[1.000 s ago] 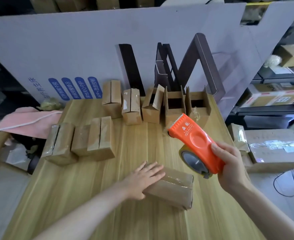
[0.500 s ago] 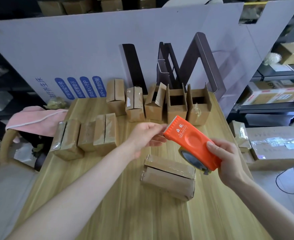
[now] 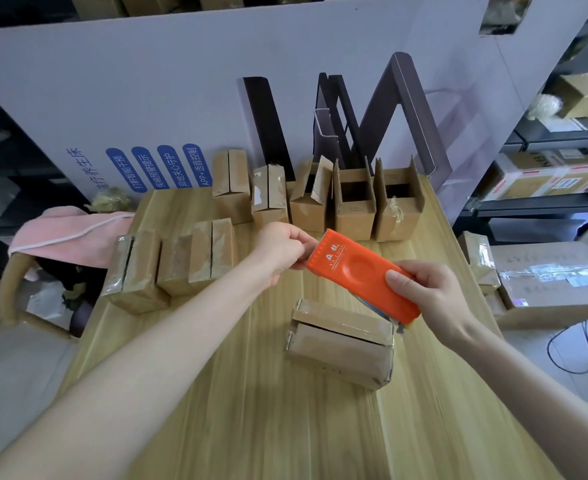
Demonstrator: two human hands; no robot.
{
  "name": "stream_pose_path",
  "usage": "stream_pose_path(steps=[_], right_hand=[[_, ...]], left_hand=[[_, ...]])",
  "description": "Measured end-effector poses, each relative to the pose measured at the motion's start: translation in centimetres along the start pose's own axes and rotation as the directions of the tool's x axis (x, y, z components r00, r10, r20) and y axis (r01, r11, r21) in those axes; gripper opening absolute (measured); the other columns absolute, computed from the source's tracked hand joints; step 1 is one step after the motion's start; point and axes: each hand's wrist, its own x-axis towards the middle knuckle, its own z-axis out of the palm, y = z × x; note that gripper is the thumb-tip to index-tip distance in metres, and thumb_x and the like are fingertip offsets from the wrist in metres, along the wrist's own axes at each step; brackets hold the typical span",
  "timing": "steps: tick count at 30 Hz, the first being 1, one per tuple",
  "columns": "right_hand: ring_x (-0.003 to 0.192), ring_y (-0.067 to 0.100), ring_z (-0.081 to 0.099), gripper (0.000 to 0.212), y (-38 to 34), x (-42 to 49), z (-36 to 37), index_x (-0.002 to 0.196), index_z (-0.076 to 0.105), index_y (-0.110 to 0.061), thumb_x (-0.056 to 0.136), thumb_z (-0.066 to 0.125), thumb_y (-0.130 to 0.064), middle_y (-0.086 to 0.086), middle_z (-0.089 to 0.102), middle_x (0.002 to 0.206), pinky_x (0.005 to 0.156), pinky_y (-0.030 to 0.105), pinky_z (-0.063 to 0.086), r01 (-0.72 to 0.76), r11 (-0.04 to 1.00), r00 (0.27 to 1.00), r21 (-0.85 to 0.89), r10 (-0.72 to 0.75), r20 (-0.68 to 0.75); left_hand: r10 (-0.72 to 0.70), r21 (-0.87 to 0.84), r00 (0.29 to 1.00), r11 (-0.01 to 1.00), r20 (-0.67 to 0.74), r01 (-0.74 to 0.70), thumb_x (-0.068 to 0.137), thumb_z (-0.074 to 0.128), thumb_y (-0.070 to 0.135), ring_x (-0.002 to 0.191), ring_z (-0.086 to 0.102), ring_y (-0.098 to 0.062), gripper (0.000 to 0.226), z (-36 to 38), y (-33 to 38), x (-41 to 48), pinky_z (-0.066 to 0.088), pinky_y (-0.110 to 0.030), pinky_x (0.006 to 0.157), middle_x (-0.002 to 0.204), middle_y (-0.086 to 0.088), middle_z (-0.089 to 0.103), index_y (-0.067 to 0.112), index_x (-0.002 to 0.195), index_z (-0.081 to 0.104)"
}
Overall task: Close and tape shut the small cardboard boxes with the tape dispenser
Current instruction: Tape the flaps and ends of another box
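Over the counter (image 3: 251, 410), right grip (image 3: 434, 299): curled round the rear end of the orange tape dispenser (image 3: 355, 271), holding it in the air.
Left grip (image 3: 278, 251): fingertips pinched at the dispenser's toothed front edge; any tape between them could not be made out.
Small cardboard box (image 3: 341, 344): lay on its side just below the dispenser, one flap slightly ajar, apart from both grips.
Taped boxes (image 3: 195, 258): lay grouped at left.
Back row of boxes (image 3: 355, 202): stood along the far edge, the right ones with flaps up.
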Motion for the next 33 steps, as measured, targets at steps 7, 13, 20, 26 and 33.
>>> stream_pose_path(steps=[7, 13, 20, 26, 33], right_hand=[[0.037, 0.030, 0.051, 0.014, 2.5, -3.3, -6.3, 0.076, 0.069, -0.003, 0.087, 0.066, -0.011, 0.019, 0.055, 0.051, 0.037, 0.037, 0.045, -0.178, 0.976, 0.984, -0.126, 0.178, -0.011], [0.033, 0.021, 0.057, 0.019, 4.1, -3.9, -6.6, 0.070, 0.070, -0.020, 0.087, 0.064, -0.021, 0.004, 0.062, 0.053, 0.043, 0.037, 0.052, -0.217, 0.743, 0.969, -0.633, 0.245, -0.044], [0.032, 0.011, 0.054, 0.013, 3.8, -2.4, -5.6, 0.077, 0.070, -0.025, 0.087, 0.063, -0.029, -0.002, 0.067, 0.065, 0.044, 0.034, 0.053, -0.235, 0.562, 0.952, -0.793, 0.299, -0.071], [0.029, 0.010, 0.056, 0.015, 4.9, -1.5, -4.2, 0.076, 0.063, -0.033, 0.089, 0.056, -0.037, -0.008, 0.063, 0.064, 0.047, 0.024, 0.047, -0.200, 0.392, 0.934, -0.898, 0.352, -0.055], [0.029, 0.009, 0.054, 0.021, 5.5, -0.7, -3.4, 0.075, 0.063, -0.031, 0.089, 0.049, -0.038, -0.006, 0.061, 0.059, 0.043, 0.022, 0.042, -0.165, 0.228, 0.943, -0.960, 0.321, -0.085]], left_hand=[[-0.067, 0.095, 0.957, 0.991, -0.282, 0.098, 0.086, 0.058, -0.007, 0.063, 0.062, -0.012, 0.018, -5.7, -5.0, 2.1, 0.052, -0.021, 0.058, 0.081, -0.008, 0.069, 0.006, 0.080, 0.068], [-0.159, 0.101, 0.941, 0.975, -0.300, 0.197, 0.083, 0.063, 0.003, 0.064, 0.066, -0.016, 0.018, -4.2, -12.4, 1.8, 0.055, -0.030, 0.068, 0.069, -0.005, 0.072, 0.013, 0.071, 0.071], [-0.188, 0.023, 0.926, 0.978, -0.326, 0.207, 0.083, 0.066, 0.013, 0.062, 0.066, -0.016, 0.014, -2.7, -15.3, 2.1, 0.053, -0.028, 0.062, 0.064, -0.002, 0.071, 0.013, 0.070, 0.071], [-0.242, 0.020, 0.920, 0.965, -0.310, 0.260, 0.086, 0.066, 0.016, 0.059, 0.065, -0.013, 0.015, -1.4, -18.4, 2.4, 0.055, -0.028, 0.066, 0.065, -0.001, 0.070, 0.013, 0.072, 0.070], [-0.308, -0.080, 0.908, 0.951, -0.283, 0.297, 0.086, 0.070, 0.017, 0.062, 0.068, -0.015, 0.009, 0.8, -21.6, 3.3, 0.057, -0.029, 0.069, 0.068, 0.001, 0.072, 0.010, 0.082, 0.074]])
